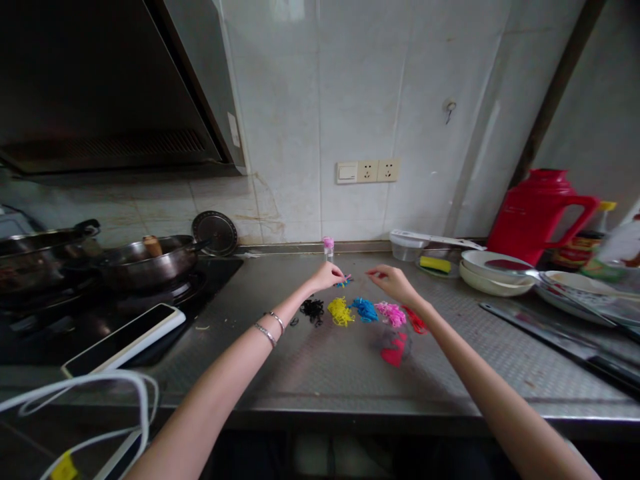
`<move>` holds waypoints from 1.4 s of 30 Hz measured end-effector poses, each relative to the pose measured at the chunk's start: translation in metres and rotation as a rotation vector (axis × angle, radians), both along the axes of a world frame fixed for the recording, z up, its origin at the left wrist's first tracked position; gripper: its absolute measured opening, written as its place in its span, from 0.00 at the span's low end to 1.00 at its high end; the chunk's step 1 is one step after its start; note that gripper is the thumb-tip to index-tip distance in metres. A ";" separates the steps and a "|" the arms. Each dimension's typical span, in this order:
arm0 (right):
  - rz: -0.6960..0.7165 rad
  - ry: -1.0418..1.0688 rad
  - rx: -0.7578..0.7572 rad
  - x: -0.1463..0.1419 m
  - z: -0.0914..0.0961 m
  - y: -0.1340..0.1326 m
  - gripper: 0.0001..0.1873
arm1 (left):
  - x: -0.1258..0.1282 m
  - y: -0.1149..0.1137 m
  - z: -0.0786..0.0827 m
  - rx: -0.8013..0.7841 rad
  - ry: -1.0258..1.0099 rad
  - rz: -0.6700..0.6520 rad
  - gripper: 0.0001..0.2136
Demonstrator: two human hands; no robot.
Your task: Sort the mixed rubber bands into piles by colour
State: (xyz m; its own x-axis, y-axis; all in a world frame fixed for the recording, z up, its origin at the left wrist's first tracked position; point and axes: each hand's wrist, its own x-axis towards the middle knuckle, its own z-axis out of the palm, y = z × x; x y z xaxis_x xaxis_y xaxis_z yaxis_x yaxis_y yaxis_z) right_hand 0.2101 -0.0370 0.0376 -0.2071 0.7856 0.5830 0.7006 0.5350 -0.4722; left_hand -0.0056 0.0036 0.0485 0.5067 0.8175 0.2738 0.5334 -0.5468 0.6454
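My left hand is at a small mixed pile of coloured rubber bands, its fingers pinched together at the pile's edge. My right hand hovers to the right of that pile, thumb and forefinger closed in a pinch. Whatever either pinch holds is too small to make out. In a row in front of the hands lie sorted heaps of bands: black, yellow, blue, pink and red. Behind my left hand stands a small clear container with a pink top.
A clear bag with red print lies on the metal counter. To the left are a phone-like device, white cable and pans on the stove. A sponge, bowls, a knife and a red flask occupy the right.
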 end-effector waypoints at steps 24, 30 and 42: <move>-0.116 -0.020 0.018 0.059 -0.016 0.002 0.13 | 0.016 -0.003 -0.048 0.025 -0.077 0.206 0.15; -0.115 -0.064 -0.036 0.045 -0.025 0.015 0.13 | -0.051 0.019 -0.060 -0.118 -0.411 0.438 0.12; -0.144 -0.224 -0.210 0.007 -0.023 0.026 0.16 | -0.087 0.022 -0.068 -0.239 -0.537 0.581 0.19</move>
State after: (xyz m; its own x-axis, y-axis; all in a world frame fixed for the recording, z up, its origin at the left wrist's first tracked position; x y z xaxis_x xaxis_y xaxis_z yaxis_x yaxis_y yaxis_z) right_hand 0.2171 -0.0108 0.0141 -0.1904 0.9142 0.3579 0.8606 0.3308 -0.3872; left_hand -0.0923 0.0260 -0.0197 -0.1648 0.9758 0.1435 0.2740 -0.0945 0.9571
